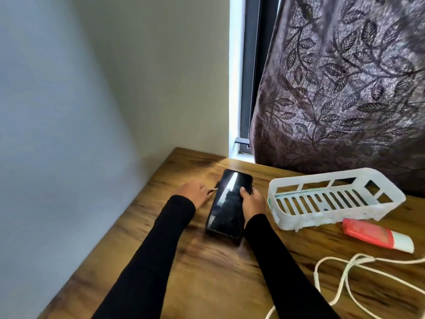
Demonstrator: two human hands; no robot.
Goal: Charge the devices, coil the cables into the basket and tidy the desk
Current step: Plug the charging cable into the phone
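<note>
A black phone (226, 203) with a dark screen lies lengthwise on the wooden desk (207, 272). My right hand (251, 200) grips its right edge, thumb on the screen. My left hand (193, 192) is beside the phone's left edge and pinches a small thin plug end (212, 190) that points at the phone's side. A white slotted plastic basket (331, 199) stands to the right of the phone, tilted. A white cable (345, 279) lies in loose loops at the front right.
A red and white power bank (377, 236) lies in front of the basket. A patterned dark curtain (345, 88) hangs behind the desk at the right. A wall runs along the desk's left edge.
</note>
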